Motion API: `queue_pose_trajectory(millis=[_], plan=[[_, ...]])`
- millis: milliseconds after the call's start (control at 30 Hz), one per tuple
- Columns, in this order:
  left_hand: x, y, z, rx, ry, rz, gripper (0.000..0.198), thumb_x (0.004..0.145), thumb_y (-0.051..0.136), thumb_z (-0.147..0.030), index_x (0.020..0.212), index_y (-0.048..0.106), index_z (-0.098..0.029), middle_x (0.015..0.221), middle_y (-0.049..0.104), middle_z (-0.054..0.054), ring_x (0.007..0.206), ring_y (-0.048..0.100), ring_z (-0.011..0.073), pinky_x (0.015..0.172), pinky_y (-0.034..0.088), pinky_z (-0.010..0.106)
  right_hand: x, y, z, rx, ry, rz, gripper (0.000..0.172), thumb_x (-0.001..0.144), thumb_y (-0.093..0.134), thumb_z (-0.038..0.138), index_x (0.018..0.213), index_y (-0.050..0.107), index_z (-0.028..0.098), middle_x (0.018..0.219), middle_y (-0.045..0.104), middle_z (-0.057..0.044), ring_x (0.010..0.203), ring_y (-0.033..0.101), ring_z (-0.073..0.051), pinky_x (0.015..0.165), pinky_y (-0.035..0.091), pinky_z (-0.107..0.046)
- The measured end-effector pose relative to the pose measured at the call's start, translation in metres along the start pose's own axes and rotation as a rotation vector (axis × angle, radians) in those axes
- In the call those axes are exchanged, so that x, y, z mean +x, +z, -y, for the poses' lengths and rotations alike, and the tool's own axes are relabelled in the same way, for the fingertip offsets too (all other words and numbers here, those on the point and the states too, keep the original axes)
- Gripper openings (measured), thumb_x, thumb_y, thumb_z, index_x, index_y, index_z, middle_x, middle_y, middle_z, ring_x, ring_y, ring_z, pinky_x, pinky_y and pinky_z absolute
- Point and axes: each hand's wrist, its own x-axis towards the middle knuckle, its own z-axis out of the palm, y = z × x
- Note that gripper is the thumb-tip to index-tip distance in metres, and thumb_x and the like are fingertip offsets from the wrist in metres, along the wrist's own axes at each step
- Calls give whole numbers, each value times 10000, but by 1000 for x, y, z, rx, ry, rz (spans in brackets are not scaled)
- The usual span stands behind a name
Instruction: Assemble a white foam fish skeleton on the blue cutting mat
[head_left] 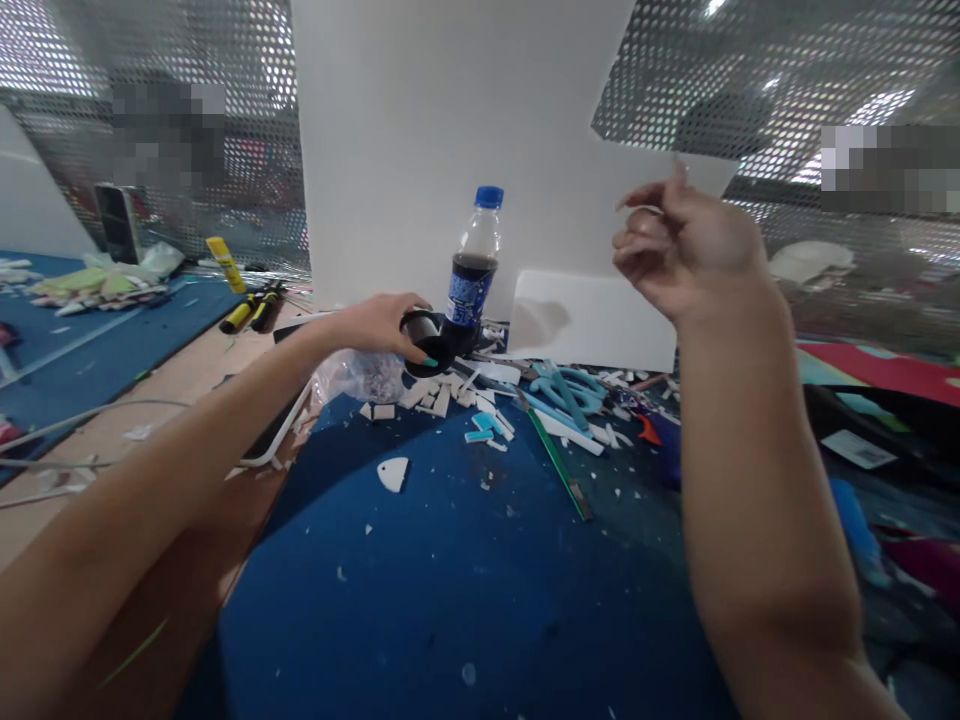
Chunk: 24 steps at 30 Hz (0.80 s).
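The black piece [442, 352] seems smooth plastic, the bottle [474, 280] glossy plastic.

Via the head view I classify the site as a craft workshop. Indicators: white offcuts [442, 395] scattered toward the far edge of the blue tabletop [465, 560]; light-blue scissors [572, 400] and a slim green tool [555, 452] among scraps; a perforated metal screen [262, 180] behind the far edge.

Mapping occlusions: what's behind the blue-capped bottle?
A tall white panel stands behind the bottle, showing palely through its clear upper part. The dark drink and label cover whatever is directly behind them.
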Motion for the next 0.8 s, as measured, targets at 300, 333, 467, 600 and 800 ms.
queue_pose_trajectory(millis=[300,333,467,600,800], plan=[[-25,-47,-20,-1134,195,-255,184,810,559,-284,951,641,-199,975,705,38,1144,593,278,952,522,405,14,-35,-15,-444,222,163,341,941,438,183,613,530,168,384,297,75,360,165,-45,399,110,-236],[-23,-48,-19,-1197,206,-331,170,846,534,-315,939,628,-208,990,704,31,1183,566,266,983,513,393,16,-38,-17,-502,272,195,355,924,479,218,577,535,164,359,286,73,348,141,-46,390,84,-245],[-9,-46,-13,-1225,148,-555,196,842,569,-342,997,563,-221,1076,682,23,1249,508,249,1015,500,374,20,-38,-18,-881,351,482,421,905,497,406,551,510,178,422,358,47,360,175,-51,385,128,-245],[3,-36,-3,-1115,95,-607,334,746,658,-275,1050,552,-186,1176,636,62,1254,491,282,1004,479,426,6,-23,-10,-1062,342,672,428,890,499,457,565,505,179,519,409,25,404,218,-56,400,165,-240],[4,-32,9,-975,72,-489,314,719,652,-265,1024,626,-196,1092,660,87,1183,534,346,995,415,545,-12,-21,10,-1261,280,364,458,942,406,444,579,510,184,466,333,36,372,230,-51,408,175,-257]])
